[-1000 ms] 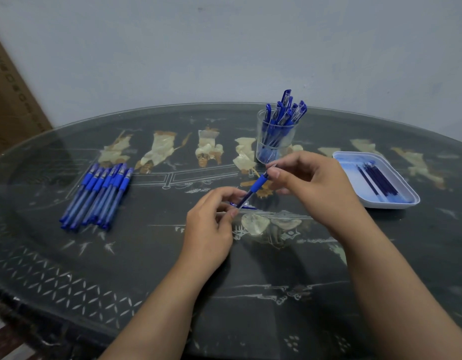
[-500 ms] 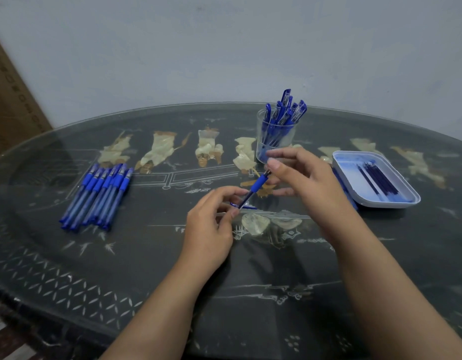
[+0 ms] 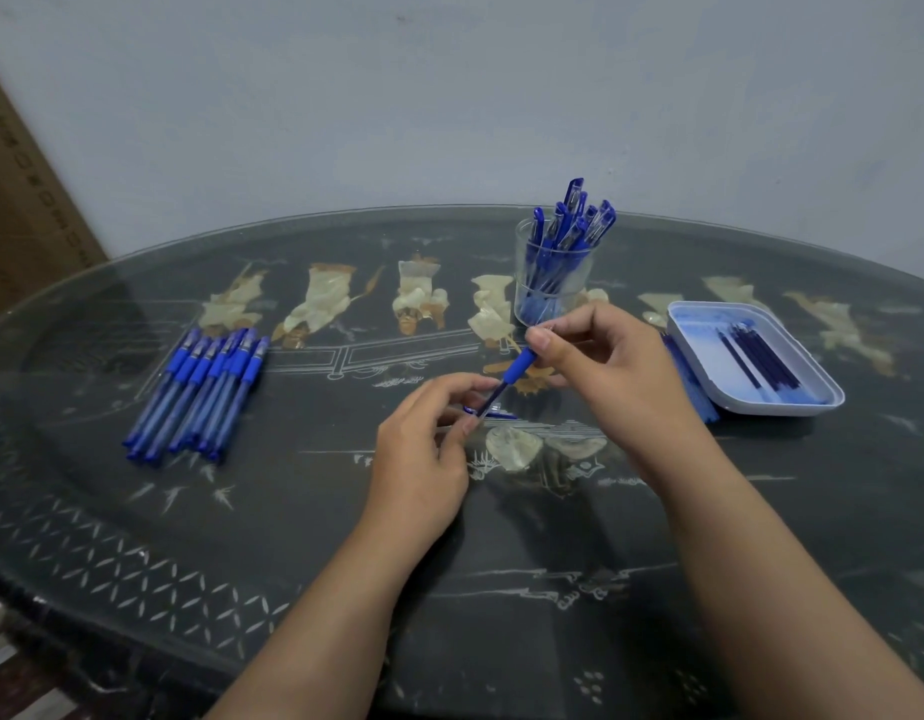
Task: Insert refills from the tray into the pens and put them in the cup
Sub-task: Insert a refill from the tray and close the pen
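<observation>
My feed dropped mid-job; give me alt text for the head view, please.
The left hand and right hand hold one blue plastic pen between them above the dark glass-topped table. Behind it stands a clear cup of blue pens; a row of loose blue pens lies left, and a white tray of dark refills sits right.

A dark oval table (image 3: 293, 511) with a glass top carries pale inlaid figures (image 3: 322, 298) in a row across its far half. Behind it stands a plain bluish wall (image 3: 449, 96); a brown cardboard box (image 3: 23, 210) leans at the left edge.
</observation>
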The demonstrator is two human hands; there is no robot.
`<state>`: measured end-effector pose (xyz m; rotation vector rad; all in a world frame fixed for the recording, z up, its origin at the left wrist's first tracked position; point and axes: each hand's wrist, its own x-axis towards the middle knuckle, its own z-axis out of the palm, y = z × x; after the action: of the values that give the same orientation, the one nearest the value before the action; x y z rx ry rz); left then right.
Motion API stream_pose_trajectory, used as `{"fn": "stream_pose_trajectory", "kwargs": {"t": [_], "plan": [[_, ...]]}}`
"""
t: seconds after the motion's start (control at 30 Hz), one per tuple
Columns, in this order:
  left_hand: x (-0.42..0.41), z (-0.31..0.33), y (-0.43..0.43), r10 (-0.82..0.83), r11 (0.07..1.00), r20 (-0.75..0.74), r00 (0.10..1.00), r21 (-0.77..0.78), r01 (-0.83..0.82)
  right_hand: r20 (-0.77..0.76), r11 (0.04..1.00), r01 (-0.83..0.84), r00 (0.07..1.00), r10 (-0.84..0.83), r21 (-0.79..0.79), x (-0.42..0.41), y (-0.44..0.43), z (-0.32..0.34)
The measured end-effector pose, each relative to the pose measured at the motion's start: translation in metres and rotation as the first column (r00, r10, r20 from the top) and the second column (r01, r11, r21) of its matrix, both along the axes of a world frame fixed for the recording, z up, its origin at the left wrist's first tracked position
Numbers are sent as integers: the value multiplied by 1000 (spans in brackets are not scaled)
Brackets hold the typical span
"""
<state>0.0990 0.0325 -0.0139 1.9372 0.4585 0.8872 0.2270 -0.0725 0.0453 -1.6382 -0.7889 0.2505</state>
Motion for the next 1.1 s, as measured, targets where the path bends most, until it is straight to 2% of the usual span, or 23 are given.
{"fn": "stream_pose_trajectory", "kwargs": {"t": [0.13,0.17,0.27,0.33,0.47,0.63,0.7,0.8,0.83,0.9,0.97,1.0,1.1], "plan": [[0,1,0,30,999,13,999,-29,-30,-114,998,28,993,-21,62,-4,7,-6],[0,1,1,47,998,22,999,-46,-46,-93,999,35,995,-32,32,-3,9,-12],[0,0,2,67,996,42,997,-66,-64,223,973,56,975,-5,-224,2,13,-33],[0,0,2,58,996,51,997,-73,-55,359,951,36,930,81,-307,2,17,-46],[0,-1,2,37,998,51,998,-61,-34,441,945,-10,883,162,-326,-1,24,-64],[0,-3,4,5,999,44,999,-52,-3,489,965,62,869,72,-253,2,26,-66],[0,-4,4,3,999,33,999,-41,-1,398,974,126,916,-40,-191,5,23,-57],[0,-6,5,-12,1000,24,1000,-26,13,-22,984,174,984,-176,-44,13,11,-29],[0,-7,5,-15,1000,24,1000,-12,15,-171,984,170,972,-161,44,15,6,-17],[0,-8,6,-18,1000,19,1000,20,17,-390,949,133,921,-12,285,14,-1,6],[0,-8,5,-19,999,10,1000,47,18,-441,891,97,889,123,444,8,-6,23],[0,-7,5,-20,998,4,1000,64,20,-415,885,83,900,131,458,4,-7,29],[-1,-6,3,-36,992,-9,999,122,37,-266,925,77,964,26,372,-5,-5,37]]}}
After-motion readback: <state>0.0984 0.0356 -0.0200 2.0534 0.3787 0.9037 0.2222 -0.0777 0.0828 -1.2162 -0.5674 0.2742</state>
